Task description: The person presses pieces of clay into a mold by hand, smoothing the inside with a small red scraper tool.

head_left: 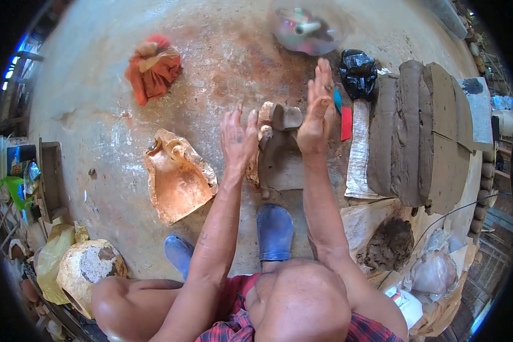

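Observation:
My left hand (237, 137) is open with fingers stretched out, at the left edge of a mold (253, 171); I cannot tell whether it touches. My right hand (316, 111) is open too, held on edge with its fingers straight, palm turned left, holding nothing. Between the hands, grey-brown clay (284, 165) lies over the mold, and a smaller clay piece (286, 118) sits at its far end. To the left rests another mold (179, 182), a tan, hollow piece with a rough rim and bare inside. My left forearm hides part of the nearer ground.
Stacked clay slabs (413, 137) stand at right, beside a black plastic bag (358, 74) and red strip (346, 123). A dark clay lump (389, 244) lies nearer. Farther off are an orange-red cloth (153, 74) and a clear basin (308, 31) with tools.

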